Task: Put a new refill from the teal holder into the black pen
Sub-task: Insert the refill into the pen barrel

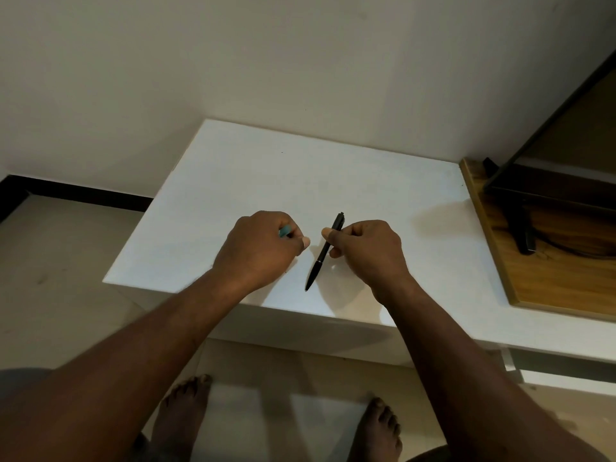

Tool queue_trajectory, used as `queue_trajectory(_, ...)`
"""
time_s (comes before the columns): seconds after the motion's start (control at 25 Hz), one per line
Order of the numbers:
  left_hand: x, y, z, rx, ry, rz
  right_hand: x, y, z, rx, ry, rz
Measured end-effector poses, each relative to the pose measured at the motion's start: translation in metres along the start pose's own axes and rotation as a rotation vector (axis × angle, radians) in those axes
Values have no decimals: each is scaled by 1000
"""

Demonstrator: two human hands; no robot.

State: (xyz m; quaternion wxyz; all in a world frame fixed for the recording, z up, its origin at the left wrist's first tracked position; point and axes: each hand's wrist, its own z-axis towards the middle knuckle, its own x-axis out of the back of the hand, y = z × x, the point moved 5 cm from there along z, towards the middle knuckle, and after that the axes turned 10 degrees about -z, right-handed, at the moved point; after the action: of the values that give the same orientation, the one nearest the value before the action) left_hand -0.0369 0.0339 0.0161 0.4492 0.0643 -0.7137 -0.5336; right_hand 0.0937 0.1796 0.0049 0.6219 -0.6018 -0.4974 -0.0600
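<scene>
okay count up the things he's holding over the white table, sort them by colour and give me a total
Black: 1, the black pen, held in the right hand.
Teal: 1, the teal holder, mostly hidden inside the closed left hand.
Total: 2 things held above the white table.

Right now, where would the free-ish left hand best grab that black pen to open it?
Take the lower barrel of the black pen, coming in from the left. The right hand already pinches the upper half, and the tip end slants down toward the left hand, bare and unobstructed.
</scene>
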Motion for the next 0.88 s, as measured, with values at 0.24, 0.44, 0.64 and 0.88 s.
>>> queue_trajectory(0.24, -15, -6, -4, 80, -111, 121, -10, 4, 2, 57, 114, -200)
queue_trajectory(0.44, -10, -1, -2, 76, -82, 34, -11, 2, 0, 93, 202, -331)
queue_trajectory(0.64, -7, 3, -3, 105, -65, -78, -11, 1, -1, 102, 203, -372)
queue_trajectory(0.88, 16, 1, 4, 146, 41, -189, 4, -16, -9, 176, 229, -264)
